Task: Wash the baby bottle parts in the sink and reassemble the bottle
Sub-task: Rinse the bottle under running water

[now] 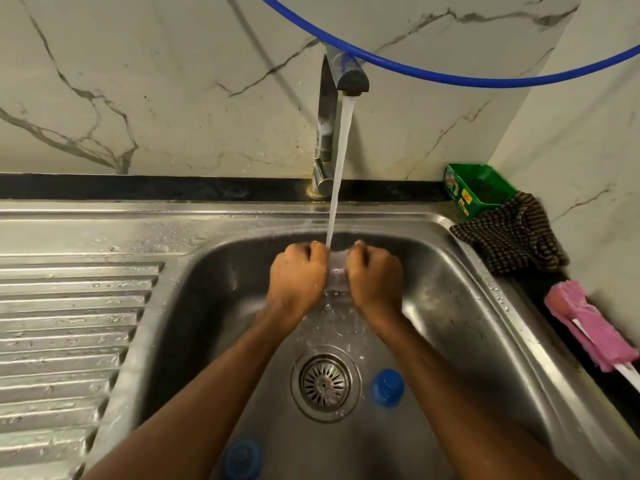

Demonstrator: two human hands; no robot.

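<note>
Over the steel sink (460,258), my left hand (298,273) and my right hand (375,275) both grip a clear bottle body (337,271) between them. Water from the tap (337,81) streams straight onto it. Most of the bottle is hidden by my curled fingers. On the sink floor, a blue bottle part (387,388) lies right of the drain (325,382). A second blue part (242,459) lies at the near left, partly behind my left forearm.
A ribbed drainboard (69,323) spreads to the left. On the right ledge are a green soap box (476,188), a checked cloth (512,233) and a pink bottle brush (588,327). A blue hose (433,74) arcs above the tap.
</note>
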